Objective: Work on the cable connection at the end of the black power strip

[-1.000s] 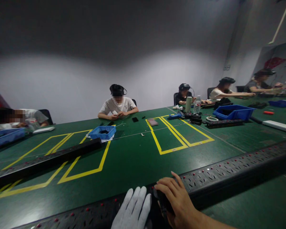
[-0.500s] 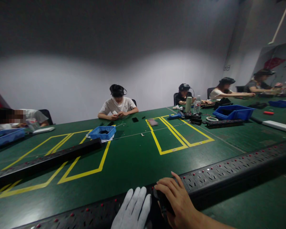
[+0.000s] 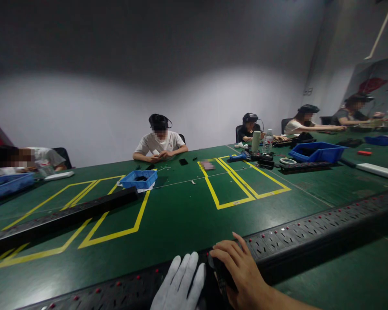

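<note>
My left hand [image 3: 181, 284], in a white glove, lies flat with its fingers stretched out on a long black power strip [image 3: 310, 234] that crosses the near edge of the green table [image 3: 187, 215]. Right beside it, my bare right hand [image 3: 242, 271] is curled over a dark object [image 3: 220, 272] on the same strip; I cannot make out what that object is. The two hands almost touch. My right forearm enters from the bottom right.
A second black power strip [image 3: 61, 217] lies at the left. A small blue bin [image 3: 139, 178] and a larger blue bin [image 3: 317, 151] sit farther back, with bottles [image 3: 267, 141] between. Yellow tape rectangles [image 3: 233, 185] mark the table. A person [image 3: 160, 140] sits opposite, with others along the sides.
</note>
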A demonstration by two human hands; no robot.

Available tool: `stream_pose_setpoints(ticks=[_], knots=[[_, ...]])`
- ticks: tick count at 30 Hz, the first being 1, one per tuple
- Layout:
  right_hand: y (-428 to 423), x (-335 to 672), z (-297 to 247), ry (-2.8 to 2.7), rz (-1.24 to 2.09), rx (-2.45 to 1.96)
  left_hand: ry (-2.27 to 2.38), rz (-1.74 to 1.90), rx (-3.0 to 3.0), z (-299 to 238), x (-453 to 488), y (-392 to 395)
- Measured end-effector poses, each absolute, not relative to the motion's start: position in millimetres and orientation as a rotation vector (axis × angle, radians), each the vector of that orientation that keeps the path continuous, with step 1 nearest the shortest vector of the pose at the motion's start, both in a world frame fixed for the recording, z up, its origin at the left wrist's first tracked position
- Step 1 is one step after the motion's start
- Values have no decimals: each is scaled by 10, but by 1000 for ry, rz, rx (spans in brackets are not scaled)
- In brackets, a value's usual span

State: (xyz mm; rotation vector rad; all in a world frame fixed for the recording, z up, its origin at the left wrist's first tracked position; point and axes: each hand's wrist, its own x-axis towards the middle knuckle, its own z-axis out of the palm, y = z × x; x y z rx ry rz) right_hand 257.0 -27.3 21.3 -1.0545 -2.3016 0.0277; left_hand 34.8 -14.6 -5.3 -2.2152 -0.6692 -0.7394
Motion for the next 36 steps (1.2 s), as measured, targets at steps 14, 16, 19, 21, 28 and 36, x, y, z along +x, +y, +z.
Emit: stream_pose_setpoints(ticks=[14, 16, 19, 21, 28, 36], knots=[[-256, 2564, 210, -2308, 34, -1070, -660, -792, -2201, -109, 368, -124], [-258, 2559, 214, -2291, 33, -1062, -647, -751, -2209, -78, 364, -132], [-261, 2550, 214, -2274, 43, -1059, -638, -731, -2207, -18, 358, -146], [-262, 2549, 209, -2263, 59, -1061, -652, -730, -2198, 0, 357, -150], [-265, 2572, 214, -2258, 112, -1068, -694, -578, -2165, -1, 295, -150], [-267, 2560, 200, -2267, 28, -1044, -889, -589, -2069, -32, 125, -132]])
